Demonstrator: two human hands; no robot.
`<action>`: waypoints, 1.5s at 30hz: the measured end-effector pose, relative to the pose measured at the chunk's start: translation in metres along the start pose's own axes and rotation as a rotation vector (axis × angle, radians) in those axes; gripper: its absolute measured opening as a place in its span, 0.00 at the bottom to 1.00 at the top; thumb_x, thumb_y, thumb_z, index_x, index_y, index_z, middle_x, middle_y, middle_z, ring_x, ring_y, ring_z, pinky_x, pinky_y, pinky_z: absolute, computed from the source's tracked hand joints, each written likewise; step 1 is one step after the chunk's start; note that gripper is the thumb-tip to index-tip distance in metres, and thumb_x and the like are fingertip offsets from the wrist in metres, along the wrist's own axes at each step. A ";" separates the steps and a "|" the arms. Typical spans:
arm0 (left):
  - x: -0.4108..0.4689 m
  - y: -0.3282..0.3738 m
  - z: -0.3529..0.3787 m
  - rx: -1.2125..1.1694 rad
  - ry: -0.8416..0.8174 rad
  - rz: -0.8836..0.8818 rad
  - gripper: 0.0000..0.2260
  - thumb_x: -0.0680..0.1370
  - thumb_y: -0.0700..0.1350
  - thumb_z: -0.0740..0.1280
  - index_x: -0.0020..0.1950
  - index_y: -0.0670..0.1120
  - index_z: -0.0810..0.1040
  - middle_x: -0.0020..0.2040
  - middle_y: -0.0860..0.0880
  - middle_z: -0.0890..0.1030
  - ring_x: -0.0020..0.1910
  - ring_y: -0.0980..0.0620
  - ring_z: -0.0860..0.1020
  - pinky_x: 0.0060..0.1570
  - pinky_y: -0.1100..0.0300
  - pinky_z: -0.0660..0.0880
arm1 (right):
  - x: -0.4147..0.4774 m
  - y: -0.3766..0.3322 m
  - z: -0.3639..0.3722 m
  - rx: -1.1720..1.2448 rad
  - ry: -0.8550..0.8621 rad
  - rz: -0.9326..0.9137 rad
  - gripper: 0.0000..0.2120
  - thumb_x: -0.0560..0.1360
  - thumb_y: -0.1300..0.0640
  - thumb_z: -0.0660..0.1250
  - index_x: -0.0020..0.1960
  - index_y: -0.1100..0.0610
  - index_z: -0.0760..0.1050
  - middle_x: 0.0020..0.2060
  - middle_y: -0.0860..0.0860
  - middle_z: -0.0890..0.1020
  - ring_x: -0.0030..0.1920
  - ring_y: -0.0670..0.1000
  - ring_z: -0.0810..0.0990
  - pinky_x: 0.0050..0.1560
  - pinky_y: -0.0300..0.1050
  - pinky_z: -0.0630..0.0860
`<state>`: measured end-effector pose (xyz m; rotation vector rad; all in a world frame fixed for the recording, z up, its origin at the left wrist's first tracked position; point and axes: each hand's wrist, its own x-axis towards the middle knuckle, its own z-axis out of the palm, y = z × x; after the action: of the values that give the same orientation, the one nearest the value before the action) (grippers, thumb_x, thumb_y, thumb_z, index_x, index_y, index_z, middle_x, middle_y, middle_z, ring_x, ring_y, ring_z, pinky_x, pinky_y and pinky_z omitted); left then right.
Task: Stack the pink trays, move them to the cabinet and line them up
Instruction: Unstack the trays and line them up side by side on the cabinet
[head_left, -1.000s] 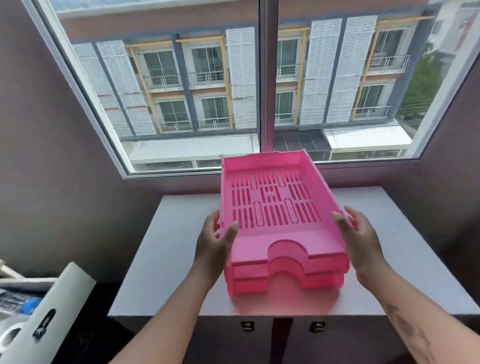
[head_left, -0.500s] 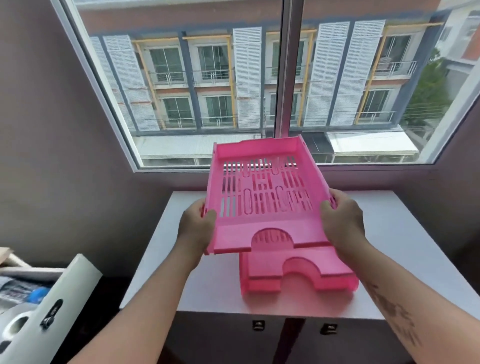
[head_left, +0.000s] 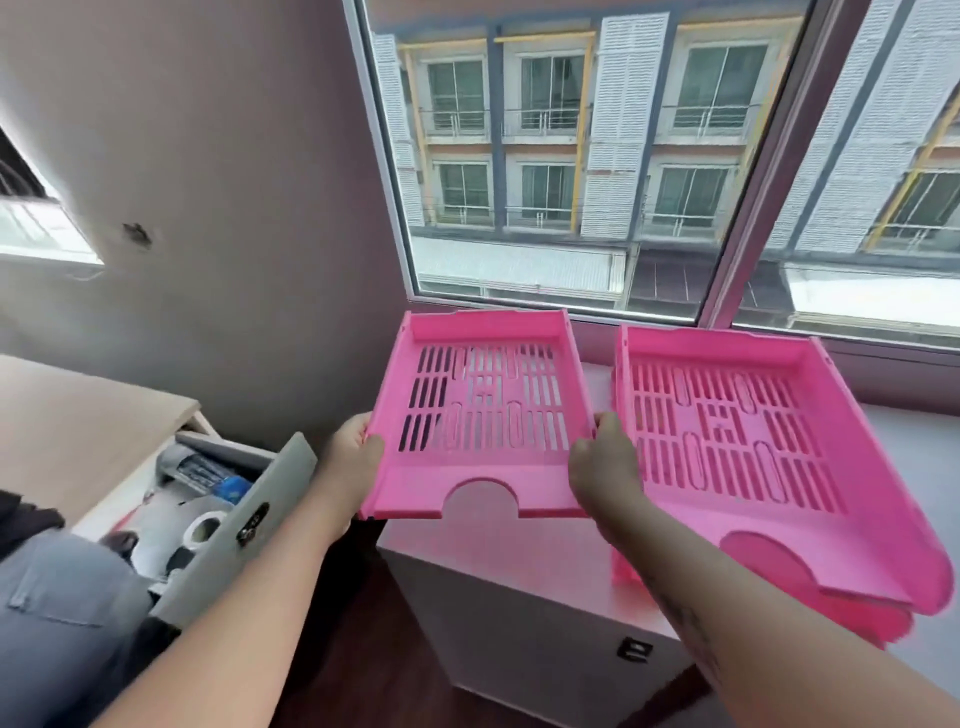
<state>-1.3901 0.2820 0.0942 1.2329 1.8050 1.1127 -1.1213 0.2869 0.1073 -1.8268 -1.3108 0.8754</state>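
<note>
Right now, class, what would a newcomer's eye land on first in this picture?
First, the bright pink tray held in the air by the left hand and right hand, left of centre. Beside it on the right, more pink trays sit stacked on the white cabinet under the window.

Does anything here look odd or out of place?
Yes, a few things. The held tray juts past the cabinet top's left edge, gripped by both hands. A cluttered drawer hangs open at left, and the wall has a gouge.
</note>
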 end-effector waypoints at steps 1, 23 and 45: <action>-0.002 -0.011 0.003 0.012 -0.001 -0.011 0.15 0.75 0.38 0.57 0.52 0.55 0.77 0.44 0.54 0.83 0.45 0.50 0.81 0.40 0.55 0.76 | -0.002 0.006 0.007 -0.035 0.001 0.013 0.14 0.79 0.66 0.54 0.63 0.62 0.68 0.38 0.52 0.75 0.33 0.50 0.73 0.30 0.43 0.67; -0.005 0.046 0.058 0.332 0.002 0.258 0.30 0.71 0.56 0.61 0.71 0.45 0.70 0.69 0.43 0.74 0.66 0.45 0.73 0.63 0.50 0.69 | 0.032 -0.031 -0.063 -0.203 0.039 -0.221 0.22 0.78 0.60 0.60 0.71 0.62 0.68 0.61 0.60 0.79 0.60 0.60 0.77 0.60 0.53 0.74; -0.054 0.110 0.235 0.259 -0.277 0.217 0.16 0.77 0.41 0.60 0.30 0.48 0.59 0.28 0.51 0.61 0.26 0.53 0.58 0.28 0.60 0.56 | 0.045 0.114 -0.240 -0.377 0.191 0.155 0.17 0.77 0.65 0.53 0.62 0.55 0.72 0.43 0.53 0.77 0.42 0.58 0.78 0.40 0.47 0.72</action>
<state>-1.1270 0.3156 0.1016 1.6796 1.6669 0.7871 -0.8530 0.2656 0.1292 -2.2674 -1.2886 0.5372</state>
